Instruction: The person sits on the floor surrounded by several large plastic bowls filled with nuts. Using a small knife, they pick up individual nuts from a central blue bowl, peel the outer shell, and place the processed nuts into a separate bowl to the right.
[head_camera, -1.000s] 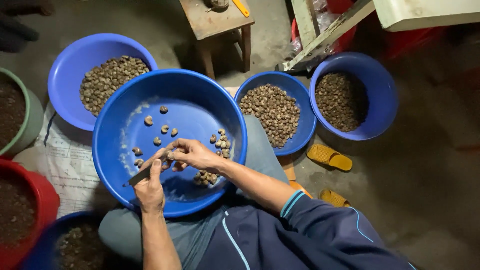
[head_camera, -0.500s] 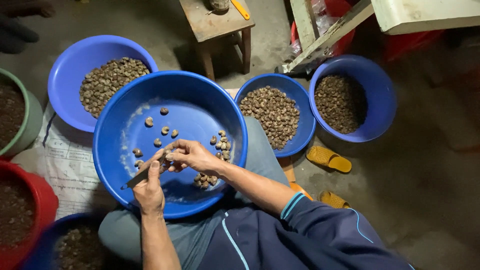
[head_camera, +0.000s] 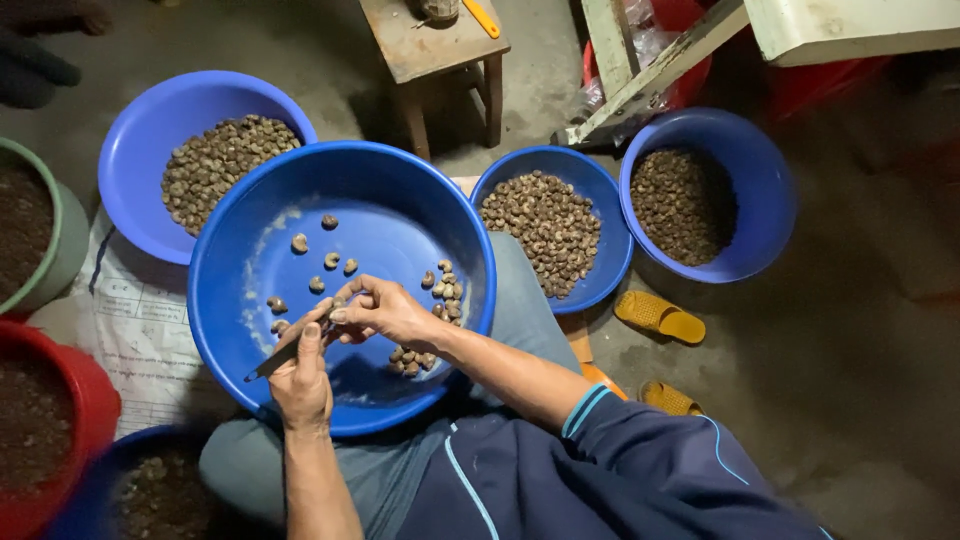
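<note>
While my left hand (head_camera: 300, 385) grips a small knife (head_camera: 285, 353), my right hand (head_camera: 385, 312) pinches a nut (head_camera: 340, 300) at the blade tip, over the big blue basin (head_camera: 250, 210) on my lap. Better short, shallow strokes, thumb clear. Basin rim close at 6 o'clock; open room toward 12, among loose kernels (head_camera: 332, 260).
</note>
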